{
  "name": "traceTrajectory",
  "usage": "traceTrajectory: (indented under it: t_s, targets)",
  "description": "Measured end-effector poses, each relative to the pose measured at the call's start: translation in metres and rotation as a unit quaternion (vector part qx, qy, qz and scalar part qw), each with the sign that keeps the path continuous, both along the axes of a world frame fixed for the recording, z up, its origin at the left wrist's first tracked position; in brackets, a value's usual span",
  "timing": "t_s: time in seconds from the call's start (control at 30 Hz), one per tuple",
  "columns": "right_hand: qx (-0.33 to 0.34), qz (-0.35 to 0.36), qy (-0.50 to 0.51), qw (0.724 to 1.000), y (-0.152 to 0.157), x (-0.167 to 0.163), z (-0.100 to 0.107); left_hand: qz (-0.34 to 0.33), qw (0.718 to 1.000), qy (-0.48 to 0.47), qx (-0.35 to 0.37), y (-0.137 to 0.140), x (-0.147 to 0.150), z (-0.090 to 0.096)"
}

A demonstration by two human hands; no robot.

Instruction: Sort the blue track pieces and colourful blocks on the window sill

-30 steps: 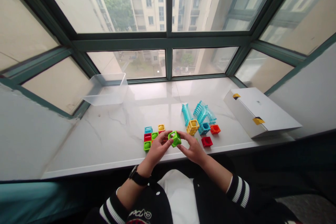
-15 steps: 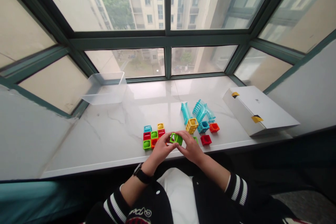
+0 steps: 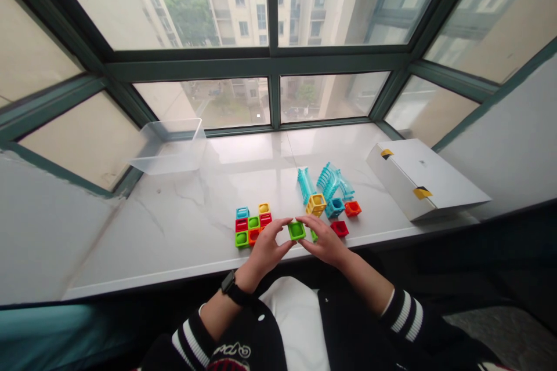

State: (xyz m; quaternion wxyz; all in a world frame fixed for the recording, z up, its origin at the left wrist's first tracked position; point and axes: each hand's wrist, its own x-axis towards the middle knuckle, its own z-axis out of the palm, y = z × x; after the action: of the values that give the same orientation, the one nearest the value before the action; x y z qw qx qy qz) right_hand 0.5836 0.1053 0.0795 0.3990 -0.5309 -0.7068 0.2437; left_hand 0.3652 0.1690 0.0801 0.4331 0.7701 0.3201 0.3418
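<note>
Above the sill's front edge, a green cube block is held between my two hands, its rounded hollow facing up. My left hand pinches it at the left side with thumb and fingers. From the right, my right hand grips the opposite side in the same way. Just left of my left hand lies a flat group of cube blocks, among them a green block, a red block and a yellow block. Another green block is partly hidden behind my right hand.
Beyond my right hand stand yellow blocks, a blue block, an orange block and a red block. Clear blue track pieces lie behind them. A clear plastic bin sits back left, a white box at right.
The green block has been turned in my hands, from its open frame side showing to its hollow facing up. My fingers have shifted to its left and right sides.
</note>
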Motion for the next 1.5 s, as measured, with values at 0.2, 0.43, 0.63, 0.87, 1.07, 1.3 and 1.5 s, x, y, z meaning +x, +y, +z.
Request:
traceTrajectory:
  t_s: [0.2, 0.43, 0.63, 0.87, 1.07, 1.3, 1.5]
  targets:
    - [-0.019, 0.015, -0.032, 0.999, -0.011, 0.021, 0.009, -0.054, 0.995, 0.041, 0.069, -0.002, 0.008, 0.005]
    - [-0.015, -0.046, -0.065, 0.997, -0.031, 0.064, 0.006, -0.081, 0.994, 0.056, 0.04, 0.01, 0.035, -0.033]
    - [0.005, -0.099, -0.076, 0.992, -0.045, 0.088, 0.006, -0.099, 0.99, 0.091, 0.03, 0.015, 0.062, -0.07]
    - [-0.008, -0.103, -0.086, 0.991, -0.047, 0.092, -0.003, -0.06, 0.99, 0.108, 0.066, 0.008, 0.078, -0.087]
    - [-0.029, -0.09, -0.094, 0.991, -0.038, 0.086, -0.015, -0.065, 0.988, 0.12, 0.077, 0.011, 0.078, -0.091]
    - [-0.036, -0.073, -0.107, 0.991, -0.025, 0.079, -0.023, -0.068, 0.987, 0.117, 0.091, 0.011, 0.078, -0.094]
    - [-0.037, -0.068, -0.119, 0.99, -0.021, 0.08, -0.026, -0.069, 0.985, 0.122, 0.097, 0.011, 0.077, -0.095]
